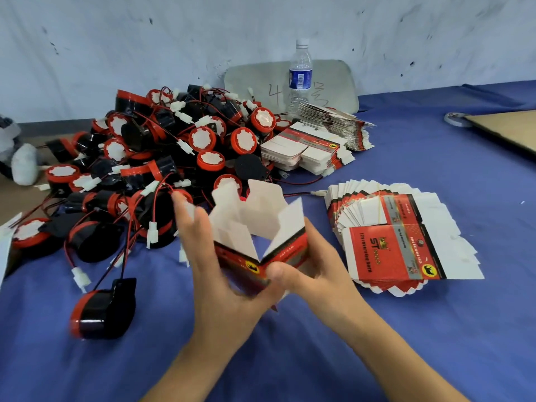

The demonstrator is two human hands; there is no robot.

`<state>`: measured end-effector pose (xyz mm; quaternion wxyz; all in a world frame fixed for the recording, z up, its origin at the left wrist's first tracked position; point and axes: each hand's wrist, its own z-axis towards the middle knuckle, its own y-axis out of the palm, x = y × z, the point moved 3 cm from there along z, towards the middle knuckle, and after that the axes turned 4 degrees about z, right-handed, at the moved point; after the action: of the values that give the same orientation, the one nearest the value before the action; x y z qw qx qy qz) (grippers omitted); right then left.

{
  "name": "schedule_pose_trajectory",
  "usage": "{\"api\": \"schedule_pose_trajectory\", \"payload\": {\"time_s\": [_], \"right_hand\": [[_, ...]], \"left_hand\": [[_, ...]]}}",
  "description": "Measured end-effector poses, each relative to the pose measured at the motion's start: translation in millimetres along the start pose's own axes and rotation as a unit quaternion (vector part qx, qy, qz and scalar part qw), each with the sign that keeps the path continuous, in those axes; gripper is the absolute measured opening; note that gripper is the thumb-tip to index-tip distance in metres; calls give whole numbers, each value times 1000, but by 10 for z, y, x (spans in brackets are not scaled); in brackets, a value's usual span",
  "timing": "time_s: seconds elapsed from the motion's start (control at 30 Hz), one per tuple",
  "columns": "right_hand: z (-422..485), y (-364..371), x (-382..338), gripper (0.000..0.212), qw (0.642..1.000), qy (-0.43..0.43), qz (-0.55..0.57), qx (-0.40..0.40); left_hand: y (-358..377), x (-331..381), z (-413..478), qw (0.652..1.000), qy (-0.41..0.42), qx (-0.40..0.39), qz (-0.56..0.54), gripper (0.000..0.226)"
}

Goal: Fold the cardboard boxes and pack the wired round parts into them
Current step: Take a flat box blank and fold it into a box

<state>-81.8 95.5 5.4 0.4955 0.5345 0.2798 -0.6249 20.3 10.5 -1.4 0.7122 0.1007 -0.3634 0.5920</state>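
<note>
- One half-opened red carton (261, 227) hangs over the table (406, 329), gripped by left hand (214, 271) at its left wall, right hand (316, 271) at its front corner.
- Square the walls, then tuck bottom flaps firmly.
- Wired round parts (162, 158) lie heaped just behind.

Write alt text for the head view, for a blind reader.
The left hand and right hand hold a half-folded red cardboard box, flaps up, over a blue table. Wired round parts lie piled at left, flat boxes stacked at right.
</note>
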Motion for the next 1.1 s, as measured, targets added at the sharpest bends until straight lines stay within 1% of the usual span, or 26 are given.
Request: {"api": "schedule_pose_trajectory", "payload": {"time_s": [0.03, 0.1, 0.17, 0.2, 0.27, 0.33, 0.43, 0.47, 0.5, 0.57, 0.6, 0.67, 0.73, 0.77, 0.87, 0.93, 1.0, 1.03, 1.1], "right_hand": [[-9, 19, -5, 78, 1000, -16, -17, 9], [-30, 26, -10, 90, 995, -58, -78, 33], [-37, 4, -2, 96, 979, -99, -159, 79], [-35, 3, 0, 94, 972, -107, -184, 98], [-7, 27, 15, 85, 976, -95, -166, 105], [14, 33, 60, 70, 985, -70, -128, 95], [28, -8, 132, 44, 984, -28, -151, 85], [36, -30, 151, 40, 986, -10, -144, 87], [45, -53, 154, 36, 988, 2, -127, 90], [63, -100, 144, 28, 993, 6, -83, 87], [67, -123, 136, 27, 994, 1, -74, 81], [73, -144, 104, 31, 994, -11, -81, 68], [74, -154, 99, 37, 994, -24, -85, 65], [75, -152, 95, 45, 994, -28, -83, 67], [82, -140, 72, 70, 991, -40, -98, 81], [83, -144, 33, 76, 985, -67, -122, 100], [79, -135, -24, 84, 982, -88, -117, 119], [71, -131, -51, 86, 981, -98, -108, 127], [56, -114, -96, 75, 979, -120, -87, 141]], "left_hand": [[-6, 30, -5, 999, 24, 27, 35, 104], [8, 65, -27, 992, 52, 68, 87, 108], [54, 68, -63, 983, 84, 78, 146, 106], [79, 67, -80, 978, 100, 70, 167, 106], [120, 73, -110, 976, 120, 42, 175, 107], [161, 102, -122, 977, 137, 9, 162, 100], [171, 107, -87, 976, 156, -38, 146, 96], [152, 78, -66, 980, 142, -50, 133, 98], [130, 45, -49, 986, 109, -60, 109, 101], [89, -21, -25, 997, 8, -71, 34, 107], [79, -53, -26, 997, -39, -68, -11, 110], [77, -97, -26, 988, -107, -52, -93, 115], [78, -129, -9, 980, -138, -50, -137, 115], [75, -127, -1, 978, -141, -51, -147, 114], [70, -65, -7, 974, -139, -54, -172, 110], [74, -10, -18, 974, -129, -54, -177, 106], [80, 52, -25, 980, -97, -51, -164, 100], [89, 81, -32, 982, -85, -51, -160, 97], [109, 117, -47, 981, -81, -55, -166, 95]]}}
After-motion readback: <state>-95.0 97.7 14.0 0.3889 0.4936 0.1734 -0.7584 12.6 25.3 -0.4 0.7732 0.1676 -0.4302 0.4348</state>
